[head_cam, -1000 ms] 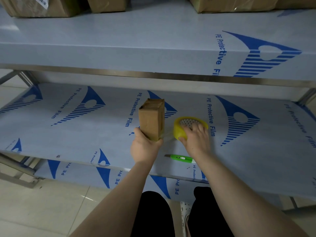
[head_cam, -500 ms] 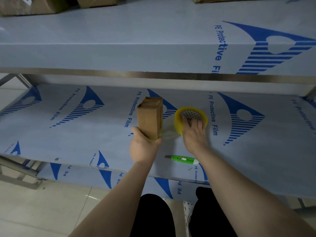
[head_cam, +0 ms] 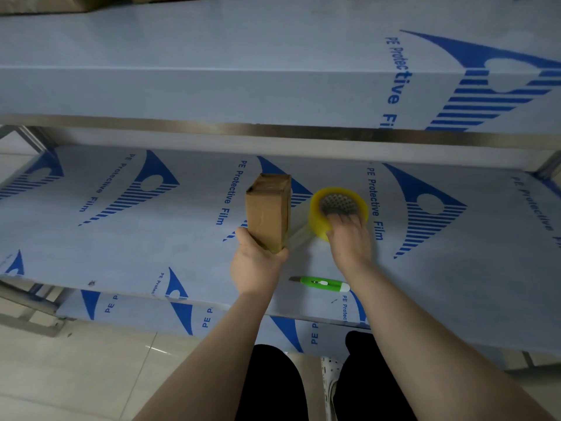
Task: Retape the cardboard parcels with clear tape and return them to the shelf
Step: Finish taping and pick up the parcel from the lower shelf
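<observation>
Cardboard parcel [head_cam: 268,212] stands on end over the middle of the shelf [head_cam: 121,238], nearer the front edge than the back, leaning slightly. The left hand [head_cam: 256,262] grips its lower end, fingers and thumb curled round the bottom corner (whether the parcel touches the shelf cannot be told). Just to its right is the yellow tape roll [head_cam: 317,220], its open core facing up. The right hand [head_cam: 349,238] holds the roll with its fingers curled over the near rim. A strip of clear tape [head_cam: 299,237] runs from the roll to the parcel's right side. A green utility knife [head_cam: 321,283] lies flat near the front edge, between the two wrists. More cardboard boxes [head_cam: 36,4] sit on the upper shelf [head_cam: 212,56].
</observation>
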